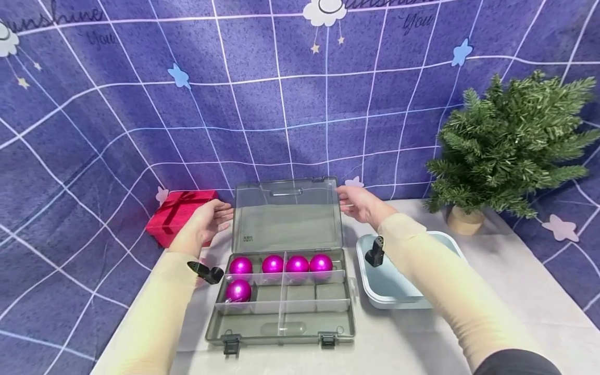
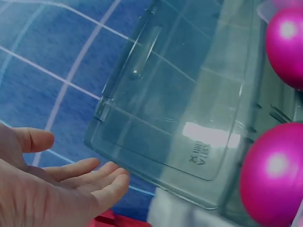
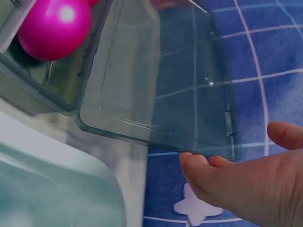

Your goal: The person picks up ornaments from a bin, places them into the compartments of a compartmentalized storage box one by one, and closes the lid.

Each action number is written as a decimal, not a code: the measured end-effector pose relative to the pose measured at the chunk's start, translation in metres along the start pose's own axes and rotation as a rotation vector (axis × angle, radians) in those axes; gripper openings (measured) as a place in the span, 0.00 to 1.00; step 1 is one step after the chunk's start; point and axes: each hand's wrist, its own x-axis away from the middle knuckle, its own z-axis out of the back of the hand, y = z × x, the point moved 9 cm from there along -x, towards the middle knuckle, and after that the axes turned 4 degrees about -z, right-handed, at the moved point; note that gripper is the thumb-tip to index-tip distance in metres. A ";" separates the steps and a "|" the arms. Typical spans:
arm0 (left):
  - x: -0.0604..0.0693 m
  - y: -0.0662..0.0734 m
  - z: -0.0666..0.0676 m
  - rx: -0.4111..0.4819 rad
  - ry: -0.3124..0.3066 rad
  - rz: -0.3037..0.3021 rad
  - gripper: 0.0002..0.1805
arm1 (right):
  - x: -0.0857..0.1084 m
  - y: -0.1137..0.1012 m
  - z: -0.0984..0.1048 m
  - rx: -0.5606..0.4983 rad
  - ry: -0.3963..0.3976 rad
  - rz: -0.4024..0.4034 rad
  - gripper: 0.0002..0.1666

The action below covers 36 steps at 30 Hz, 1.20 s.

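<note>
A translucent grey divided case (image 1: 300,330) stands open on the table, its see-through lid (image 1: 288,221) raised at the back. Several shiny magenta balls (image 1: 238,290) lie in its rear and left compartments. My left hand (image 1: 204,221) is at the lid's left side, fingers extended; in the left wrist view the fingertips (image 2: 116,177) are at the lid's edge, contact unclear. On the opposite side, my right hand (image 1: 361,204) has its fingers against or just beside the lid's edge, thumb apart, as the right wrist view shows. Neither hand curls round the lid.
To the right of the case is a pale blue tub (image 1: 391,281), partly under my right forearm. A small artificial fir tree (image 1: 511,146) stands at the back right. Behind my left hand sits a red gift box (image 1: 175,213). A blue patterned cloth (image 1: 300,94) hangs behind the table.
</note>
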 end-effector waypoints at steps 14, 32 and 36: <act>0.063 0.034 0.003 -0.048 -0.073 -0.126 0.28 | 0.060 -0.015 0.008 -0.133 -0.062 0.130 0.25; 0.127 0.025 0.012 -0.013 -0.140 -0.180 0.21 | 0.132 0.036 -0.010 -0.029 -0.196 0.212 0.37; 0.141 0.019 0.010 0.030 -0.204 -0.216 0.20 | 0.145 0.047 -0.013 -0.068 -0.234 0.193 0.39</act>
